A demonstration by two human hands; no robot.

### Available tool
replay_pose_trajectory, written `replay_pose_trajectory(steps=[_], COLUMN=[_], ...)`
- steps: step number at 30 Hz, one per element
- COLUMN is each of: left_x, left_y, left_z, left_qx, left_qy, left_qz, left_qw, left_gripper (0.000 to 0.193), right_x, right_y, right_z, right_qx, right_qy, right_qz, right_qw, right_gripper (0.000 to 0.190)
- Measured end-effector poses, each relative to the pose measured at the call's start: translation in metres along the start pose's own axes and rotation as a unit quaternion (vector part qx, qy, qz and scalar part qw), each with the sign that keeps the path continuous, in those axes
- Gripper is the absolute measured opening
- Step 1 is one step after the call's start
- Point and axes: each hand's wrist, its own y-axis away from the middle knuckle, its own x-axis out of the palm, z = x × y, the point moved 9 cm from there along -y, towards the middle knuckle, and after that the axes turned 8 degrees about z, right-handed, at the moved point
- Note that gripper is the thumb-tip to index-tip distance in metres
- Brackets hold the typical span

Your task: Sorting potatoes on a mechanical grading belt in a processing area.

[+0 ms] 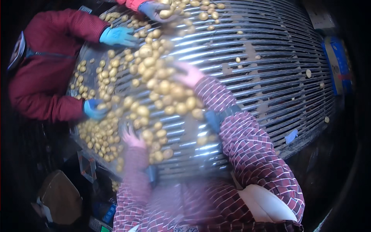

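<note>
Several potatoes lie in a loose heap (166, 87) across a slatted metal sorting table (208, 46). At the heap's right edge is my right hand (188, 75), fingers apart against the potatoes; motion blurs it. My left hand (133, 137) is lower down, between the heap and a bed of smaller potatoes (100, 142). Its fingers are spread, with no potato plainly held. Both my sleeves are checked, and a dark blue band (229, 113) wraps the right forearm.
Across the table, a person in a dark red jacket (49, 61) reaches in with blue-gloved hands (117, 36). Another person's gloved hand (156, 10) touches potatoes at the top. A blue box (337, 65) stands far right; a cardboard box (61, 197) is lower left.
</note>
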Motion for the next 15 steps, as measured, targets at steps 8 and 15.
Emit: replay_pose_trajectory(steps=[8, 15], left_x=[-0.011, -0.032], left_y=[-0.005, -0.023], left_z=[0.016, 0.023], left_qx=[-0.059, -0.052], left_qy=[0.237, 0.299], left_qz=[-0.058, -0.136], left_qw=[0.968, 0.943], left_gripper=[0.06, 0.045], right_x=[0.008, -0.024], right_y=[0.097, 0.191], right_z=[0.04, -0.013], right_qx=[0.099, 0.142], right_qy=[0.025, 0.176], right_qz=[-0.118, -0.322], right_qw=[0.988, 0.919], right_gripper=[0.044, 0.045])
